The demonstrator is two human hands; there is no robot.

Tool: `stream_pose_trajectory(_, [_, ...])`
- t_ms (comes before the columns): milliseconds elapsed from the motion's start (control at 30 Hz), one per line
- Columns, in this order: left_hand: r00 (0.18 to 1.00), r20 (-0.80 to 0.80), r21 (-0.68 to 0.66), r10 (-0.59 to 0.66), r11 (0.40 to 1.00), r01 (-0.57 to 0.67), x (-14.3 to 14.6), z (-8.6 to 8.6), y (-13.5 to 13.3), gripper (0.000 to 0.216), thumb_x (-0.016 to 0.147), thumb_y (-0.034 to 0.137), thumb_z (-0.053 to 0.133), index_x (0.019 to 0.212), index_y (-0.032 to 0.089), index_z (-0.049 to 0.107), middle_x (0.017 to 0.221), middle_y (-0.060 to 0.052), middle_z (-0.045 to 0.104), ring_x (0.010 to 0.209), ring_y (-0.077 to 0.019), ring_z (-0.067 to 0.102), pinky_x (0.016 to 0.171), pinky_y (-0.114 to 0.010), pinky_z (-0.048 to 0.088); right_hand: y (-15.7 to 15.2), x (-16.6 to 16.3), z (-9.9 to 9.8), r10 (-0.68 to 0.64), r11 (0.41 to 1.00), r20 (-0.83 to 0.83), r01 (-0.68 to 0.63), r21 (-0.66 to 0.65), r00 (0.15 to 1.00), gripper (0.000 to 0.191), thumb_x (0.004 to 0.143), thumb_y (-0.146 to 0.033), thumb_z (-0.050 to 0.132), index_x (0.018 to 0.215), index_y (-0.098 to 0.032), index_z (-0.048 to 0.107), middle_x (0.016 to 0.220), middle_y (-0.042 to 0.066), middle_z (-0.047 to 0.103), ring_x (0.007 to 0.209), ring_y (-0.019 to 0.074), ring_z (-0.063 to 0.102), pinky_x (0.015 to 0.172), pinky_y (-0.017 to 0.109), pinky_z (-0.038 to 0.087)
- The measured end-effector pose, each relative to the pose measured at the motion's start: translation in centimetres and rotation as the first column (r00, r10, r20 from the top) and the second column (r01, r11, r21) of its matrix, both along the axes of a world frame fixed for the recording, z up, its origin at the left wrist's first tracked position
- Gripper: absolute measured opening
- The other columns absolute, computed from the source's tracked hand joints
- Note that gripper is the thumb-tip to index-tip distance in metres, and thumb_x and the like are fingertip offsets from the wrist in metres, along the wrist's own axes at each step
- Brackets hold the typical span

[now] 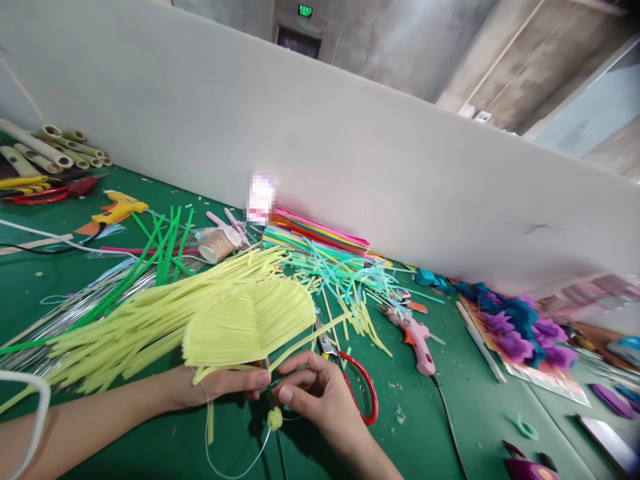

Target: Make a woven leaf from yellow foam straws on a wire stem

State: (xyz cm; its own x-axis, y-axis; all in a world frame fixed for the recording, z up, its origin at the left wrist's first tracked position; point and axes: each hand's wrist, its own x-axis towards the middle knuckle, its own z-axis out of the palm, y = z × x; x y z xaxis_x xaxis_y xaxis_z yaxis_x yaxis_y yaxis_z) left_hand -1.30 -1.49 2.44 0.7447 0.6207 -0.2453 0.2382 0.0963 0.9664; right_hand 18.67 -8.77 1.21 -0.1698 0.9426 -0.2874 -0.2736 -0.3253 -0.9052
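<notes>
My left hand (pixel 227 385) is closed around the base of a yellow leaf-shaped fan of pipe cleaners (pixel 250 320), thumb on top. My right hand (pixel 323 397) is close beside it, fingers curled in a pinch; what lies between them is hidden. A single yellow pipe cleaner (pixel 307 341) slants up to the right from the fan's base. Below my hands a thin dark stem carries a small yellow ball (pixel 275 419), and a white thread (pixel 220 471) loops down around it. Red-handled scissors (pixel 370 393) lie just right of my right hand.
Yellow pipe cleaners (pixel 145 320) are heaped behind my left arm. A pink glue gun (pixel 417 337) trails its cord at right, a yellow glue gun (pixel 120 208) lies at left. Twine (pixel 217 247), bamboo tubes (pixel 55 150) and purple flowers (pixel 515 343) lie farther off. A white partition (pixel 320 147) closes the back.
</notes>
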Motion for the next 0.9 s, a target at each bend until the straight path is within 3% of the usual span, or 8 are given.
stream_pose_trajectory(133, [0.997,-0.056,0.078,-0.059,0.995,0.064,-0.1,-0.2,0.3,0.039,0.085,0.053,0.055,0.067,0.019,0.061,0.065,0.001,0.061,0.068,-0.0159,0.058,0.068,-0.025,0.046,0.0,-0.2,0.0,0.004,1.000,0.046,-0.003,-0.020,0.999,0.054,0.047,-0.026,0.097,0.090,-0.015,0.066,0.068,0.002,0.076,0.058,0.0113,0.066,0.057,0.018,0.047])
stream_pose_trajectory(300, [0.993,-0.104,0.104,-0.063,0.992,0.074,-0.1,0.0,0.2,0.042,0.086,0.055,0.051,0.066,0.019,0.060,0.066,0.001,0.061,0.067,-0.0154,0.058,0.069,-0.024,0.046,0.0,-0.3,0.2,0.005,1.000,0.086,-0.003,-0.028,0.996,0.053,0.046,-0.025,0.097,0.089,-0.015,0.066,0.067,0.001,0.076,0.057,0.0113,0.066,0.057,0.019,0.047])
stream_pose_trajectory(533, [0.993,-0.094,0.130,0.067,0.990,-0.055,0.0,-0.1,-0.2,0.039,0.080,0.053,0.058,0.059,0.020,0.060,0.056,0.002,0.059,0.059,-0.0156,0.055,0.064,-0.025,0.042,0.1,-0.2,0.5,0.016,0.999,0.117,-0.013,-0.031,0.993,0.051,0.049,-0.028,0.095,0.089,-0.016,0.066,0.063,0.000,0.075,0.053,0.0108,0.065,0.056,0.019,0.044])
stream_pose_trajectory(733, [0.961,-0.142,0.038,0.239,0.971,-0.236,0.2,0.4,-0.7,0.045,0.073,0.060,0.061,0.053,0.020,0.056,0.058,0.001,0.058,0.062,-0.0166,0.053,0.063,-0.026,0.042,0.0,-0.3,0.5,0.027,0.998,0.140,-0.020,-0.051,0.990,0.056,0.049,-0.026,0.095,0.094,-0.016,0.065,0.063,-0.001,0.074,0.053,0.0113,0.065,0.056,0.019,0.044])
stream_pose_trajectory(900, [0.961,-0.132,0.022,0.244,0.970,-0.243,0.3,0.8,-0.9,0.046,0.073,0.062,0.059,0.054,0.020,0.056,0.059,0.001,0.058,0.063,-0.0172,0.051,0.065,-0.027,0.041,-0.1,-0.3,0.5,0.019,0.999,0.161,-0.011,-0.049,0.987,0.059,0.049,-0.026,0.095,0.098,-0.017,0.062,0.063,-0.003,0.074,0.053,0.0104,0.063,0.054,0.018,0.042])
